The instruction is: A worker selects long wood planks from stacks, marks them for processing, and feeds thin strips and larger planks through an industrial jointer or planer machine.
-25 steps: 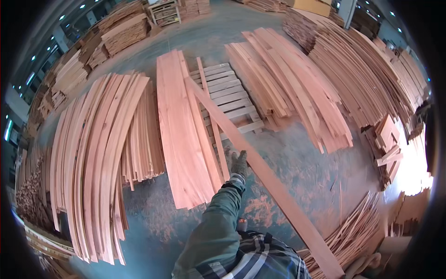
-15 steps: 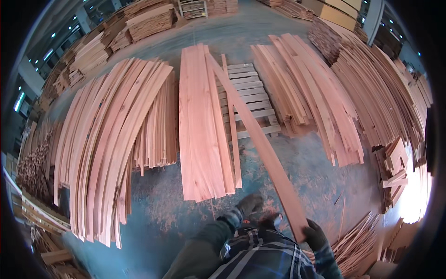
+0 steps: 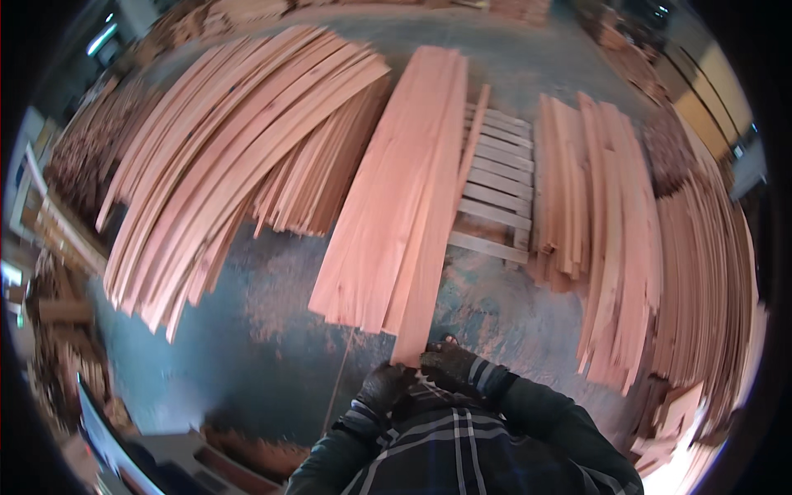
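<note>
A long reddish wooden plank (image 3: 411, 338) runs away from my body, its near end between my two dark-gloved hands. My left hand (image 3: 386, 386) is closed at the left edge of that end. On the opposite edge my right hand (image 3: 450, 365) is closed too. The plank's far part lies along the right side of a stack of wide boards (image 3: 375, 223), and its near end sticks out past them toward me. Gloves hide my fingertips.
A slatted pallet (image 3: 497, 186) is right of the wide boards. Long plank stacks stand on the left (image 3: 219, 165) and the right (image 3: 623, 239). Another dense plank stack (image 3: 705, 289) is farther right. Grey machinery or furniture (image 3: 186, 454) shows at the lower left.
The plank has swung from a slant on the right to lie along the wide boards. My left hand has come onto its near end beside my right. The view has turned.
</note>
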`<move>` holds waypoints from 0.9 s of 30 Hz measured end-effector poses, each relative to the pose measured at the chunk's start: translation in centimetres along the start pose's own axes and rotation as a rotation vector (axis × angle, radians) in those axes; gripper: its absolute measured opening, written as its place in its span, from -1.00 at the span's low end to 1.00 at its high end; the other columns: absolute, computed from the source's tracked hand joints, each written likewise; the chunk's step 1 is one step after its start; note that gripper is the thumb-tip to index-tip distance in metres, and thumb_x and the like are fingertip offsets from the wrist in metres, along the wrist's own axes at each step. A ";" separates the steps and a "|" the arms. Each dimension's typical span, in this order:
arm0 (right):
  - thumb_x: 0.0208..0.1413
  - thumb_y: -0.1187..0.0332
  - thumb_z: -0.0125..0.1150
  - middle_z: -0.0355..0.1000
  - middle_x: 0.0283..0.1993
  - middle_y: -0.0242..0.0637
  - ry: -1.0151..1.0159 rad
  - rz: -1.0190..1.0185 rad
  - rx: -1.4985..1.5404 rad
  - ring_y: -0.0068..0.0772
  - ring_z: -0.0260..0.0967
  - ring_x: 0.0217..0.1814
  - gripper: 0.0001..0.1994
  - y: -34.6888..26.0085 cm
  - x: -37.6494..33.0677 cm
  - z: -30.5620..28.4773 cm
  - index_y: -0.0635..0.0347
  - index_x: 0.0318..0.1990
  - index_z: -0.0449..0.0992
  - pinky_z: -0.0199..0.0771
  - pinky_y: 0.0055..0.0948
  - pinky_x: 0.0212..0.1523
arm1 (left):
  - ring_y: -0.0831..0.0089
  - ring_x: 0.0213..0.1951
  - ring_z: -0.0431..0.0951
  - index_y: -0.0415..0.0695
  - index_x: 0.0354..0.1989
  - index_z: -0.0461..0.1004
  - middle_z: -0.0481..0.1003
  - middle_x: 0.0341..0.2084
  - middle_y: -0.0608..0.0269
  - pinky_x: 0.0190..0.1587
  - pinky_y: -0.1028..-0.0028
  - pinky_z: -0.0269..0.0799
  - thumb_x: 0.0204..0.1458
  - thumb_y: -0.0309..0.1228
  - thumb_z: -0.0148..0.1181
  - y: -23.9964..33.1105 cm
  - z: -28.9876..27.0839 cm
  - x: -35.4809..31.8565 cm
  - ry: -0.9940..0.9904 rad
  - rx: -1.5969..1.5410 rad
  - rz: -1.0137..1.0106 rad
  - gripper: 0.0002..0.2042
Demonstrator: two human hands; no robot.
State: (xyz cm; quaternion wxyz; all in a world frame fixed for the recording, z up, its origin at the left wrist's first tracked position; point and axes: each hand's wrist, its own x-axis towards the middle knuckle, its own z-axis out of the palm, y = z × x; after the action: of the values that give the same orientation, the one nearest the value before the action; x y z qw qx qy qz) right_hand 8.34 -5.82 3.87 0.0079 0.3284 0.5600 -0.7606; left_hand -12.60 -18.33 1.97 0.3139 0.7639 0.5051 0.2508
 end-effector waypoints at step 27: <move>0.22 0.39 -0.08 0.20 -0.40 -0.42 0.059 -0.144 0.686 -0.51 0.18 -0.31 -0.88 18.5 32.5 -33.0 0.13 -0.13 0.32 0.32 -0.47 -0.22 | 0.43 -0.47 0.43 -0.04 -0.26 0.40 0.42 -0.43 0.28 -0.45 0.46 0.44 0.10 -0.43 0.05 -23.9 22.9 3.1 1.352 -1.531 -1.278 -0.93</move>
State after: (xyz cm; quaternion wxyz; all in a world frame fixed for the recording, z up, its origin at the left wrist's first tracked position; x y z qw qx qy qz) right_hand 6.08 27.12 -33.54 -0.1726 0.2934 0.2936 -0.8933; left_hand -10.09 -13.67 -30.84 0.4251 -0.2944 0.5748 0.6342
